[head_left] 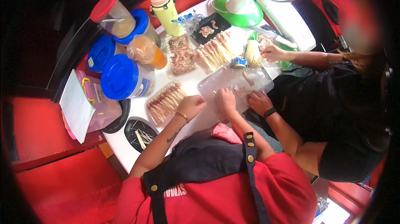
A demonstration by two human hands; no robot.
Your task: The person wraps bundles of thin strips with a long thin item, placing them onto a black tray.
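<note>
My left hand (192,106), a band at its wrist, hovers with curled fingers between a clear tray of meat skewers (166,101) and a pale cutting board (208,83). Anything inside those fingers is too small to make out. Over the board's near part, my right hand (225,100) has its fingers drawn together, pointing down; what they pinch is hidden. Raw meat pieces (240,92) lie on the board just right of it. Beside them rests a co-worker's hand (260,102), while that person's other hand (273,53) is by a bundle of sticks (253,53).
Farther back stand a tray of sliced meat (181,55), more skewers (214,50), a black tray (212,26), a yellow bottle (166,13) and a green fan (239,9). Blue-lidded tubs (119,77) line the left. A black dish of sticks (141,134) sits near my left forearm.
</note>
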